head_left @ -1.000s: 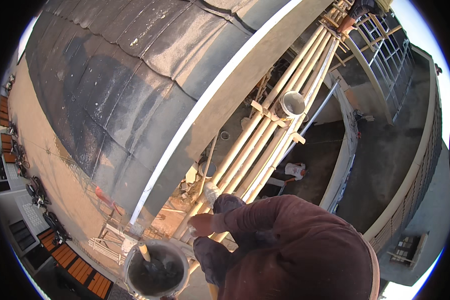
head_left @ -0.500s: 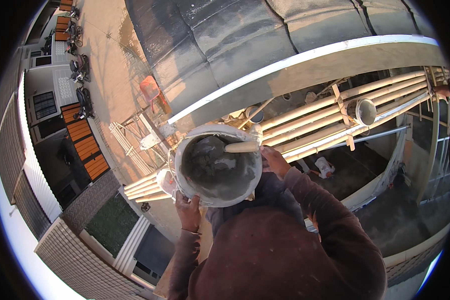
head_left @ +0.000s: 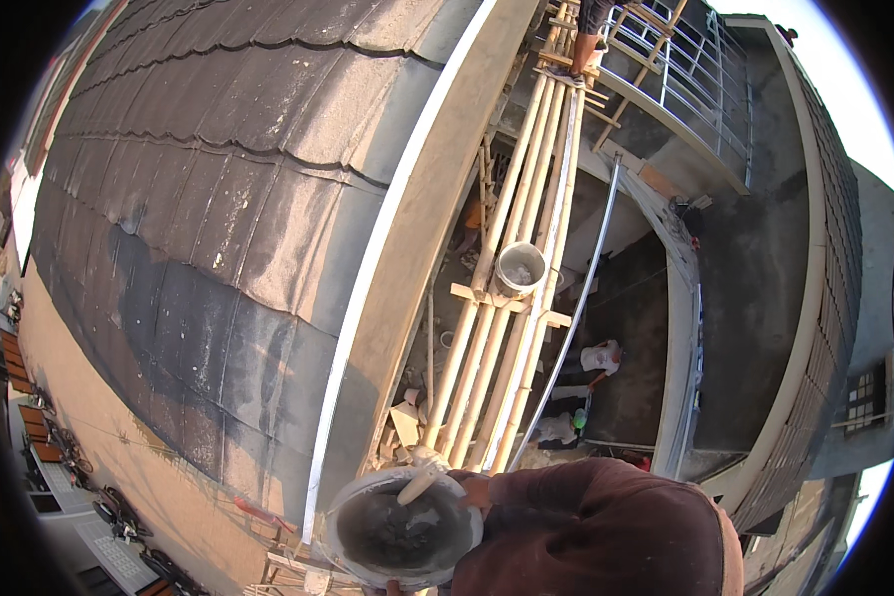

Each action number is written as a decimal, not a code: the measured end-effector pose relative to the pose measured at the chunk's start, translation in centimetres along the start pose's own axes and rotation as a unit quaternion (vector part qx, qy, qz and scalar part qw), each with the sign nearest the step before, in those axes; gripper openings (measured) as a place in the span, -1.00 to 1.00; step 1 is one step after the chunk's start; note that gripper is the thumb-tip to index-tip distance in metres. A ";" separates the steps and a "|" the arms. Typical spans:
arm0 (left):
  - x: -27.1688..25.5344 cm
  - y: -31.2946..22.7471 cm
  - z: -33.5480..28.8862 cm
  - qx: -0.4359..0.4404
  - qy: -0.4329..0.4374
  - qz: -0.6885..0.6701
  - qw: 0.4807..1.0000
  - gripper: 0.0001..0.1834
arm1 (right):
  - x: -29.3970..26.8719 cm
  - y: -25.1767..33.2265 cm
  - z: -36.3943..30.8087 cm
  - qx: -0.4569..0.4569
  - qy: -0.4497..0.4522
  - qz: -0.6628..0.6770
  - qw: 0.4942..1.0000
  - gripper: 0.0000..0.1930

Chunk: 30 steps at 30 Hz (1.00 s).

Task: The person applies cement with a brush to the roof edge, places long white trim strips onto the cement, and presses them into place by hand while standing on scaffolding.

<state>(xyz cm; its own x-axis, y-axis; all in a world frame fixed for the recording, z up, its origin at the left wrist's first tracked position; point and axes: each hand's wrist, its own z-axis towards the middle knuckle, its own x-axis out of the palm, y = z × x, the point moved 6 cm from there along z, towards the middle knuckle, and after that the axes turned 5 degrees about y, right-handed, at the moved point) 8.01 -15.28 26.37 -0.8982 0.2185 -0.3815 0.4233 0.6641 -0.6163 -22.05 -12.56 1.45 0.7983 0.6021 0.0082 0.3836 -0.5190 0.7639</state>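
A wide grey bucket [head_left: 346, 531] of wet grey mortar [head_left: 402, 536] is in front of me at the lower edge of the view. A tool's pale wooden handle [head_left: 419, 485] slants out of the mortar over the far rim; its other end is hidden in the mix. My right hand [head_left: 474, 490] grips the right side of the rim, close to the handle. At the near rim, only the fingertips of my left hand [head_left: 397, 588] show, closed on the bucket's edge.
A bamboo walkway [head_left: 467, 397] runs ahead, carrying a second bucket [head_left: 520, 268] on a crosspiece. A co-worker's legs [head_left: 581, 50] stand at its far end. People [head_left: 600, 359] are below on the right. A tiled roof [head_left: 238, 199] with a white edge lies left.
My view has swung to the right, along the bamboo walkway. The bucket now appears lower in the picture, still between both hands. The co-worker's legs have come into view.
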 end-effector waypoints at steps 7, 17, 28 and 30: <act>2.4 -5.5 4.3 0.060 0.083 0.022 0.994 -0.34 | -2.1 3.2 -7.9 0.156 -0.060 0.339 0.926 -0.48; 7.0 -16.2 5.8 0.232 0.240 0.037 0.942 -0.41 | -2.5 4.1 -16.7 0.123 -0.371 0.258 0.884 -0.52; 7.3 -14.3 3.8 0.231 0.298 0.056 0.925 -0.48 | 4.7 0.6 -20.5 0.017 -0.487 0.724 0.488 -0.64; 6.4 -12.5 4.0 0.205 0.287 0.060 0.934 -0.50 | 6.4 -2.8 -20.8 0.040 -0.505 0.725 0.468 -0.69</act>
<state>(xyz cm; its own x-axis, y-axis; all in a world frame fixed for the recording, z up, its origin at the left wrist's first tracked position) -2.58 -25.06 28.92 -0.7064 0.6999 -0.1052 0.4291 0.3054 -0.8501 -27.64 5.36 12.80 0.0441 -0.9892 0.1400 -0.9159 0.0159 0.4012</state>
